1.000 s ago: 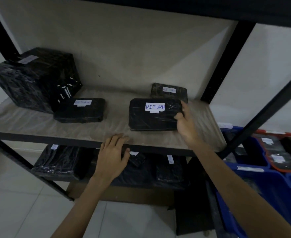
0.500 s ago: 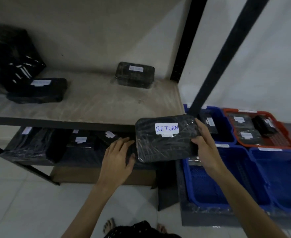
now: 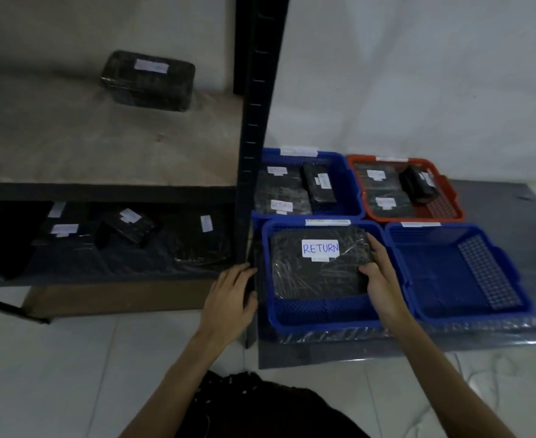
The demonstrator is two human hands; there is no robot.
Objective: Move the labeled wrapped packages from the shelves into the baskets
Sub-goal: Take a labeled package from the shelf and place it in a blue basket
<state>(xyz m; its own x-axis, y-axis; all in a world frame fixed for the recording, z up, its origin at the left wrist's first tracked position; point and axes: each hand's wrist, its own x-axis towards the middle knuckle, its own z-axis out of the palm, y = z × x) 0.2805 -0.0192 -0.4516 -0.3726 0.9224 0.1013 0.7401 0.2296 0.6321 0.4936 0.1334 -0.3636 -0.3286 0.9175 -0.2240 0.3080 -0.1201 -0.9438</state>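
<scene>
**Return package held inside the near blue basket**

The right hand (image 3: pixel 383 279) grips the right edge of a flat black package (image 3: pixel 317 276), thumb on top and fingers curled round the side. The package is wrapped in shiny, wrinkled film and bears a white label (image 3: pixel 320 248) reading RETURN. It lies within the walls of a blue basket (image 3: pixel 323 320) of plastic mesh (whether it touches the bottom cannot be told). The left hand (image 3: pixel 228 298) holds nothing, its fingers relaxed against the black shelf post (image 3: pixel 254 153).

Right of the right hand stands a second blue basket (image 3: pixel 494 279). Beyond the hands, a third blue basket (image 3: pixel 345 184) and a red basket (image 3: pixel 446 213) each hold several labeled black parcels. Left of the left hand, more parcels (image 3: pixel 127 226) sit on the lower shelf, and one rounded parcel (image 3: pixel 148 80) on the pale board above.
</scene>
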